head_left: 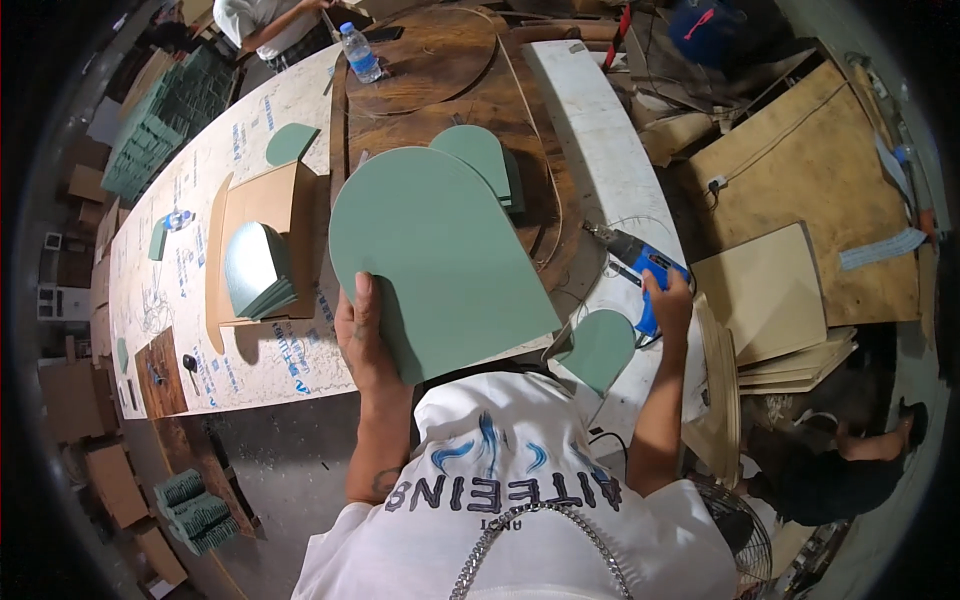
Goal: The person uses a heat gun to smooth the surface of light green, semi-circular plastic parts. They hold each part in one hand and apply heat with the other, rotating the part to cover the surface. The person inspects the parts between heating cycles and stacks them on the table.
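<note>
Green arch-shaped panel [440,255] is held above the near edge of the long workbench [250,130], its rounded end pointing away from the person and slightly left, its straight end toward the chest; the long axis runs from near right to far left. The left hand [366,335] is closed on the panel's near left corner, thumb lying on the top face, fingers hidden beneath. The right hand [668,300] is wrapped over the rear of a blue power tool [645,265] lying on the white board [600,150] just right of the panel, nose aimed away and left.

Just right of the panel's straight end, a smaller green arch [600,348] overhangs the bench edge. Beyond the rounded end sits another green arch stack [485,160] on round brown wooden boards [440,60]. Left of the panel a brown cardboard sheet [270,205] carries a fanned pile of arches [255,270], with open bench surface farther left. A water bottle [358,52] stands well beyond.
</note>
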Demonstrator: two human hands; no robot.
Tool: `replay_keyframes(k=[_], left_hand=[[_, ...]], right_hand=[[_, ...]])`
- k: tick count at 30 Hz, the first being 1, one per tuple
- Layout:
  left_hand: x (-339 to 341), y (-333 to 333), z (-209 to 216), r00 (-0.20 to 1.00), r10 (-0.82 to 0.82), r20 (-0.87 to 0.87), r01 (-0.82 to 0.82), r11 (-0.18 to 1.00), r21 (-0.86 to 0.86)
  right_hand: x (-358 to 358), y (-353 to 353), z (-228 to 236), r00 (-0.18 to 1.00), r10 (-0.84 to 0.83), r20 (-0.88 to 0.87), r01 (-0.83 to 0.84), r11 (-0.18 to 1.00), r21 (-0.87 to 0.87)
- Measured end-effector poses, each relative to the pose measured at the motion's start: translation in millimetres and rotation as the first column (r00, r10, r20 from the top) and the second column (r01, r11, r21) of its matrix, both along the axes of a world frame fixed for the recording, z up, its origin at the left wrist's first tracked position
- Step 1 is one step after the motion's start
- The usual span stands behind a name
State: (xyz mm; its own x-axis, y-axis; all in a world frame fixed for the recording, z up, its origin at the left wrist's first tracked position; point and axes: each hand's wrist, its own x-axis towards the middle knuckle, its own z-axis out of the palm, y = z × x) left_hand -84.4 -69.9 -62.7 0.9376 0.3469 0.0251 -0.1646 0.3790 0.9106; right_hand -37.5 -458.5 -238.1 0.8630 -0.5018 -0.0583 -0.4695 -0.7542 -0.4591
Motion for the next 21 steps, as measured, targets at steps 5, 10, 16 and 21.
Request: replay_keyframes(k=[5, 10, 16, 21], left_hand=[[1, -5, 15, 0.997, -0.081, -0.01, 0.081, 0.996, 0.03], [-1, -9, 24, 0.994, -0.107, 0.03, 0.104, 0.991, 0.088], [-4, -19, 50, 0.997, -0.034, -0.063, 0.038, 0.997, 0.068], [-4, -13, 50, 0.99, -0.079, -0.119, 0.078, 0.997, -0.009]], right_hand=[[-34, 108, 171, 0.607, 0.404, 0.684, -0.794, 0.258, 0.551], [-47, 150, 208, 0.381, 0.553, 0.741, -0.915, 0.341, 0.216], [-44, 156, 220, 0.292, 0.605, 0.741, -0.903, 0.429, 0.006], [-43, 162, 218, 0.26, 0.573, 0.777, -0.849, 0.52, -0.099]])
